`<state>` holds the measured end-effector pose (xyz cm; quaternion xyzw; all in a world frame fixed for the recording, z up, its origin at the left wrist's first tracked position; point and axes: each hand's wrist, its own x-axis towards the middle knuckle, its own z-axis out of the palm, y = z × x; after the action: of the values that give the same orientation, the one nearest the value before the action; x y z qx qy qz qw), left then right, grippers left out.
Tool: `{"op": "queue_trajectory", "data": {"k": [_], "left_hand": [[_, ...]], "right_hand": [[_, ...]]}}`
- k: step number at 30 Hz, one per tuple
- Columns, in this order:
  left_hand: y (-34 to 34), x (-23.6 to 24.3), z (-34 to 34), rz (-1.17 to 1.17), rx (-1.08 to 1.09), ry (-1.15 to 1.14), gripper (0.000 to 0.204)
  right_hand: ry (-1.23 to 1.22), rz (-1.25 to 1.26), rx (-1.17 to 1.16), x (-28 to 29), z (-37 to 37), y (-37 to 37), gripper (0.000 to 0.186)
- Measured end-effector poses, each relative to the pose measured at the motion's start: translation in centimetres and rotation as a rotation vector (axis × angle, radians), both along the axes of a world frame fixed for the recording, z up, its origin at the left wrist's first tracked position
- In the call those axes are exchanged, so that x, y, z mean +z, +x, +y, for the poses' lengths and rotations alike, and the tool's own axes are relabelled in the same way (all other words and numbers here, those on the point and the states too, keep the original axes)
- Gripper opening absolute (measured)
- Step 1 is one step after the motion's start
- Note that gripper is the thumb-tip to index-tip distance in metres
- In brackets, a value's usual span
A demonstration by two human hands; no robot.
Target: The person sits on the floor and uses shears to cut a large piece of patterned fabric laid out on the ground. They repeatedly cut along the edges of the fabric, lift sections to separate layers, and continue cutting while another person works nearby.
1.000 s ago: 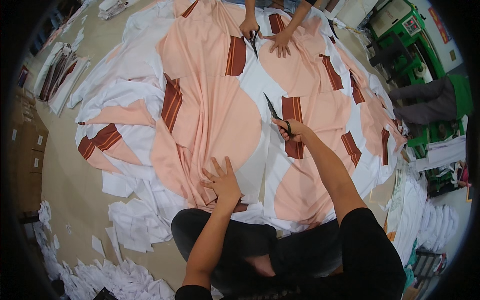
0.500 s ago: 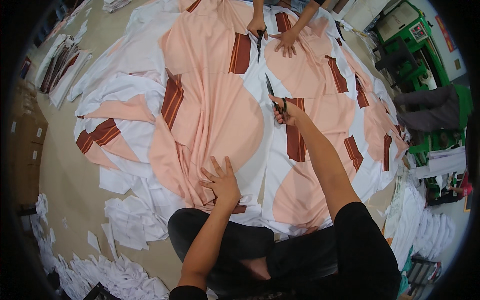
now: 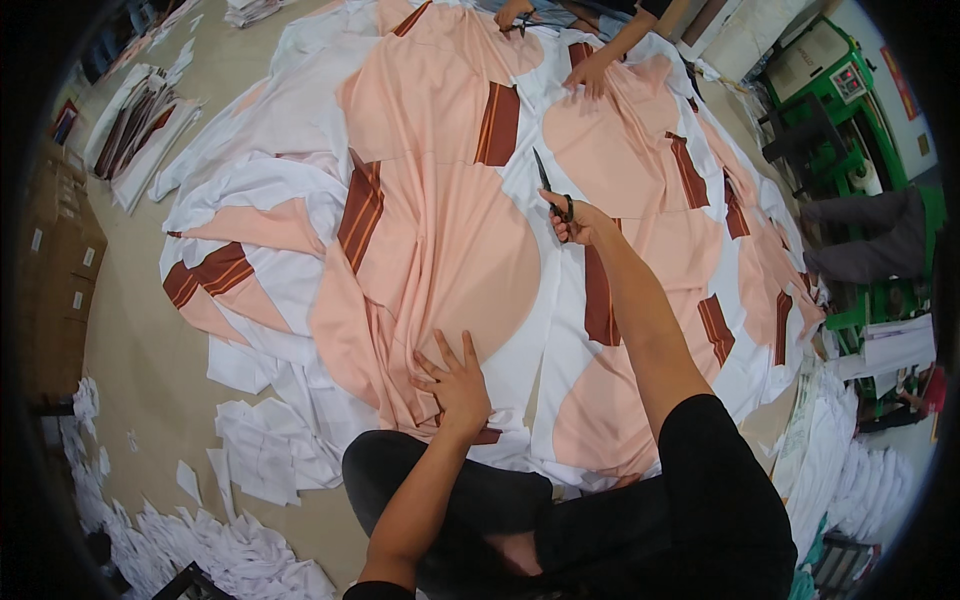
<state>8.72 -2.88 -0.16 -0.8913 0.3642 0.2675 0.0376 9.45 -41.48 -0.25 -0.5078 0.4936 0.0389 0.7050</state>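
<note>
A wide printed cloth in white, peach and dark red stripes is spread over the floor in front of my crossed legs. My left hand lies with fingers spread on a peach part near my knee, where the cloth is bunched in folds. In my right hand is a pair of black-handled scissors, its blades pointing away from me above a white strip between two peach shapes. Whether the blades touch the cloth I cannot tell. A slit in the white strip runs from below the scissors toward me.
Across the cloth another person's hand rests on it, and their other hand holds dark scissors. White scraps are heaped at lower left. Cardboard boxes line the left side; a green machine stands at right.
The other person's scissors hand has moved back to the far edge, and their flat hand has shifted slightly away. My hands have hardly moved on the cloth; the whole view has shifted slightly.
</note>
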Motion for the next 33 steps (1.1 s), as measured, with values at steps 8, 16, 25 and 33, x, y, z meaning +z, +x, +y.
{"op": "queue_trajectory", "data": {"k": [8,16,25,33], "left_hand": [[-0.2,-0.2,-0.1,-0.052,0.001,0.016,0.096],[-0.1,-0.1,-0.4,-0.041,0.017,0.054,0.094],[-0.1,-0.4,-0.5,-0.013,0.027,0.061,0.094],[0.0,-0.5,-0.4,0.034,0.052,0.028,0.095]], "right_hand": [[0.133,-0.055,-0.126,-0.9,-0.6,1.9,0.050],[-0.021,-0.041,-0.024,-0.5,-0.8,4.0,0.048],[0.036,-0.020,-0.016,0.8,-1.8,5.1,0.045],[-0.014,-0.143,0.056,0.0,4.8,-4.3,0.049]]}}
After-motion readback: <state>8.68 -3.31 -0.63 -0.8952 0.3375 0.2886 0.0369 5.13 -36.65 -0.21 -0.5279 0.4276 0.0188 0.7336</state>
